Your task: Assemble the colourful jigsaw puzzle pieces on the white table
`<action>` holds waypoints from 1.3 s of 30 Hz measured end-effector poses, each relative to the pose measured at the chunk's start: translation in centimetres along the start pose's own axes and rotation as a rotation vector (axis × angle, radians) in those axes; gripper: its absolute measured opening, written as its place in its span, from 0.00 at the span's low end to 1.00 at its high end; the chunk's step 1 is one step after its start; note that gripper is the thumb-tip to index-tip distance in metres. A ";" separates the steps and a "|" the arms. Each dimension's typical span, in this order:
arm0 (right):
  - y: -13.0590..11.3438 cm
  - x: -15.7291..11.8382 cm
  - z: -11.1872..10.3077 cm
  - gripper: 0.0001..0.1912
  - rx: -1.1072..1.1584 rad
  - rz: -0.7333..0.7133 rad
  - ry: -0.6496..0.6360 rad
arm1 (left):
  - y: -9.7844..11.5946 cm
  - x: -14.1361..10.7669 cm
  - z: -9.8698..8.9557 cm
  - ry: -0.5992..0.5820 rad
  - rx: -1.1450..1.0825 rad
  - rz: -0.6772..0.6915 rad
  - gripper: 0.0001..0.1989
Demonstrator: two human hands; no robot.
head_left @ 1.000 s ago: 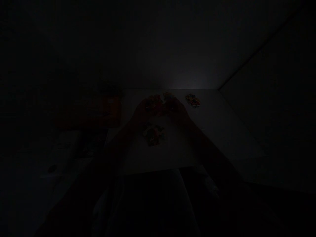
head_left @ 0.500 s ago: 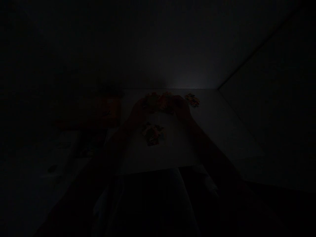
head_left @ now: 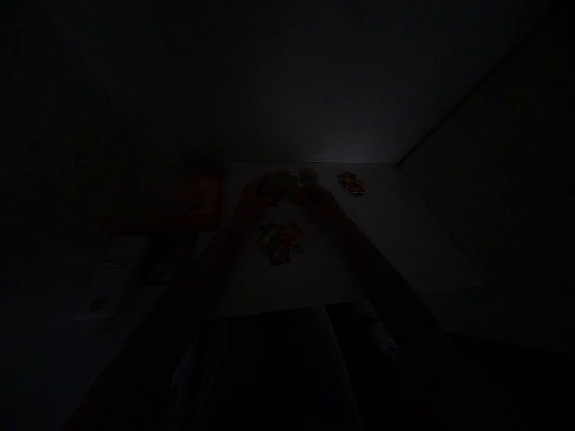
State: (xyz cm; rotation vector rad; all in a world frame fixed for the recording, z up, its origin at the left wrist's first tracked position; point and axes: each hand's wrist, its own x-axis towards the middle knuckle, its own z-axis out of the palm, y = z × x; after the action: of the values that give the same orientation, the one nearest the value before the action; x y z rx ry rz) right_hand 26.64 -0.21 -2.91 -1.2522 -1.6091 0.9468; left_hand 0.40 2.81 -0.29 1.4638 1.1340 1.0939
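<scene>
The view is very dark. Over the far part of the white table, my left hand [head_left: 255, 194] is closed around several colourful flat pieces [head_left: 277, 177], which look like paper cut-outs or stickers. My right hand [head_left: 318, 199] is close beside it, fingers bent together, and a small greenish-and-pale piece [head_left: 308, 176] shows just beyond its fingertips. Whether that piece is pinched or lying behind is hard to see. Nearer to me, between my forearms, lies a loose pile of red, orange and dark pieces [head_left: 282, 242]. A second pile [head_left: 351, 184] rests right of my right hand.
An orange box or packet [head_left: 204, 194] stands left of my left hand. Papers with dark print [head_left: 166, 257] lie at the left. A wall [head_left: 287, 90] rises behind the white table [head_left: 395, 239], and the table's front edge is close to my lap.
My right hand has shifted left, closer to my left hand. More red-orange shows on the right side of the near pile. The pieces between my hands have changed position.
</scene>
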 end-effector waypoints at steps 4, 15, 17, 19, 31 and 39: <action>-0.1 0.3 -0.5 0.41 -0.033 -0.010 0.008 | -0.5 -0.1 0.6 -0.081 -0.048 0.008 0.20; 0.0 0.4 -1.1 0.37 0.014 -0.008 0.148 | -0.4 -0.1 0.2 -0.068 -0.055 0.016 0.22; -0.1 0.4 -1.4 0.34 0.027 -0.032 0.191 | -0.4 -0.1 -0.2 -0.037 -0.043 0.028 0.22; -0.2 0.3 -1.7 0.31 0.015 -0.063 0.191 | -0.4 -0.1 -0.6 0.010 -0.013 0.032 0.21; -0.6 -0.8 -1.0 0.23 -0.184 -0.188 -0.047 | -0.2 -0.1 0.1 -0.001 -0.046 0.043 0.19; -1.0 -0.1 -0.3 0.40 -0.037 -0.019 0.058 | -0.4 -0.5 1.3 -0.110 -0.105 -0.005 0.25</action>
State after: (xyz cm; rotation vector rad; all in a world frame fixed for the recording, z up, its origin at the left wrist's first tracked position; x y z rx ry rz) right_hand 26.59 -0.52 -1.95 -1.2768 -1.5970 0.8646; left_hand 1.50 2.12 -0.89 1.4211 0.9882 1.0408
